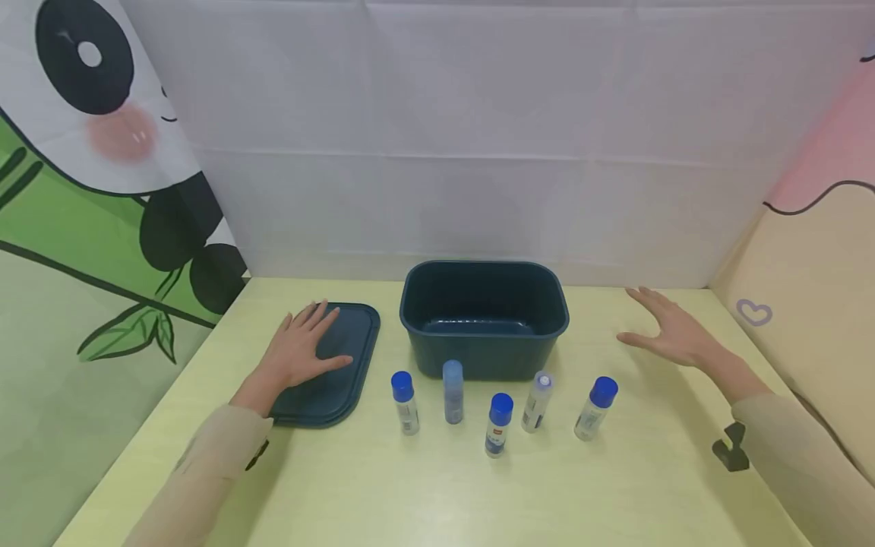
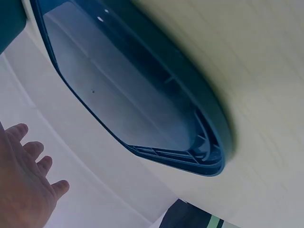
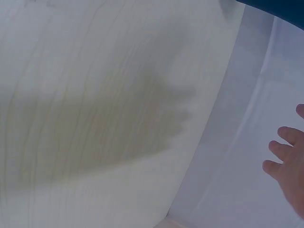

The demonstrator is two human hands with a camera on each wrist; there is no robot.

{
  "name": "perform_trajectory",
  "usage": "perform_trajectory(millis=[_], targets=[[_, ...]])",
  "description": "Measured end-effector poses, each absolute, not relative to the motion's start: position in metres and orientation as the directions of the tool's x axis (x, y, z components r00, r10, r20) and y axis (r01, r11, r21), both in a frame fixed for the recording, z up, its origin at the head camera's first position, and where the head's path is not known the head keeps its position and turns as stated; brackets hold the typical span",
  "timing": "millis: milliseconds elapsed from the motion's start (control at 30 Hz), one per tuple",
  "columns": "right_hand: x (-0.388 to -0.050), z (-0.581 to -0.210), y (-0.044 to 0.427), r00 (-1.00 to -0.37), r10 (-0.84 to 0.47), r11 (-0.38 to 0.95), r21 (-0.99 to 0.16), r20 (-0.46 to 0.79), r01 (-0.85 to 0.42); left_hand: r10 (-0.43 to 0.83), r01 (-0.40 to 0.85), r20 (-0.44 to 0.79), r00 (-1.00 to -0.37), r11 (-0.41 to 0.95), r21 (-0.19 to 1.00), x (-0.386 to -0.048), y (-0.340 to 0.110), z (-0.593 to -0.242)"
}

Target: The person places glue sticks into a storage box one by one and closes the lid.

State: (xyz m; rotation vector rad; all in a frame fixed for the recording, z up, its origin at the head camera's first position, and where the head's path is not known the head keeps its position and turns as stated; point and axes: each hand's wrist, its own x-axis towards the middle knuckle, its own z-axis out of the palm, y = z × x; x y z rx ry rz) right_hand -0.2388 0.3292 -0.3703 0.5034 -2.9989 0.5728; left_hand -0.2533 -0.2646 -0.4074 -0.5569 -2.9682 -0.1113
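Note:
My left hand (image 1: 295, 351) hovers with spread fingers above a dark blue lid (image 1: 355, 334) on the left of the table. In the left wrist view, that lid (image 2: 123, 80) shows apart from the fingers. My right hand (image 1: 673, 330) is held over the table's right side, fingers extended, holding nothing. Between the hands stands a dark blue bin (image 1: 485, 357), its inside bare. In front of it stand several small glue sticks: one with a blue cap (image 1: 405, 403) at left, a pale blue one (image 1: 453, 391), a front one (image 1: 499, 425), a white-capped one (image 1: 537, 403) and a right one (image 1: 596, 409).
The pale yellow table (image 1: 437, 494) ends at a white cloth backdrop (image 1: 478, 152). A cartoon-printed cloth (image 1: 102, 251) hangs at left, and another printed panel (image 1: 820, 289) borders the right side.

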Motion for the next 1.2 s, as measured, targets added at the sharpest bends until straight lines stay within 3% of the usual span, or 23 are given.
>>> perform_trajectory(millis=[400,667,967,1200], targets=[[-0.241,-0.346,0.288,-0.943,-0.323,0.781,-0.54,0.083,-0.315,0.384,0.411,0.149,-0.911,0.872,0.267,-0.225,-0.248,-0.398],[-0.25,-0.344,0.262,-0.92,-0.382,0.69,-0.637,0.082,-0.343,0.422,0.461,0.185,-0.887,0.819,0.342,-0.208,-0.233,-0.389],[-0.251,-0.344,0.247,-0.892,-0.445,0.649,-0.655,0.087,-0.387,0.456,0.517,0.243,-0.856,0.769,0.376,-0.193,-0.213,-0.38],[-0.254,-0.346,0.244,-0.88,-0.465,0.646,-0.642,0.098,-0.413,0.505,0.623,0.368,-0.781,0.672,0.4,-0.182,-0.202,-0.379]])
